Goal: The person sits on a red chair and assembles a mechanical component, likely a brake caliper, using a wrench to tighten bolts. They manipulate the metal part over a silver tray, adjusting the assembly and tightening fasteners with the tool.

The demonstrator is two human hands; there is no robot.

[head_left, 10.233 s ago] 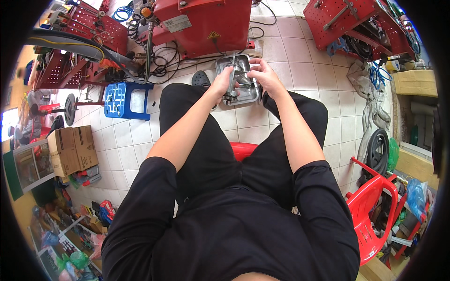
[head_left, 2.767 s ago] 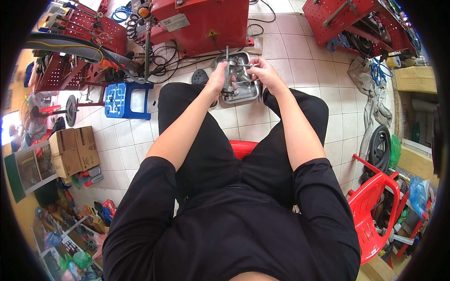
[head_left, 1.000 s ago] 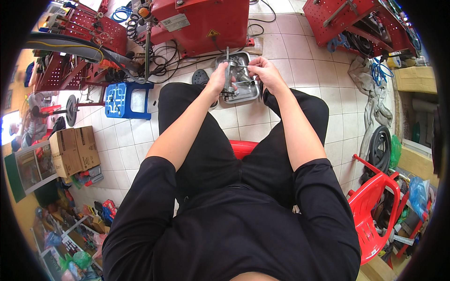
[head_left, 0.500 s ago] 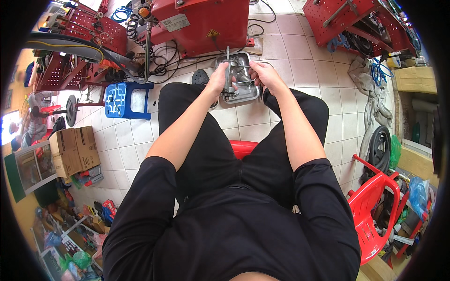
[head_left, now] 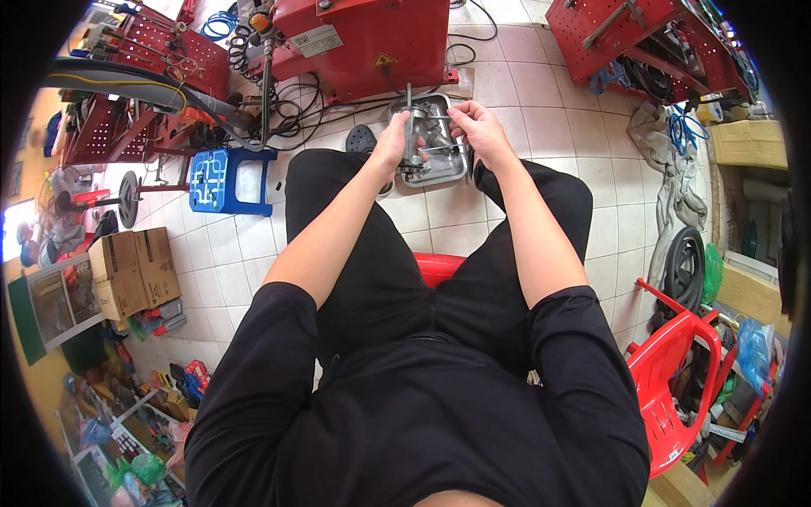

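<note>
I sit on a red stool (head_left: 439, 267) with my knees apart. My left hand (head_left: 391, 144) grips a grey metal cylindrical part (head_left: 411, 135) upright, with a thin shaft sticking up from its top. My right hand (head_left: 474, 127) pinches a thin metal rod (head_left: 441, 149) that meets the part from the right. Both hands hover over a shallow steel tray (head_left: 442, 173) on the tiled floor between my feet, which holds several small metal pieces.
A red machine (head_left: 363, 42) with cables stands just beyond the tray. A blue plastic stool (head_left: 225, 178) is at the left, red pegboard racks (head_left: 646, 38) at the back right, a red plastic chair (head_left: 676, 389) and a tyre (head_left: 686, 266) at my right, cardboard boxes (head_left: 131, 270) at the left.
Both hands have stayed over the tray holding the part; only small shifts of the fingers and the part show across the frames.
</note>
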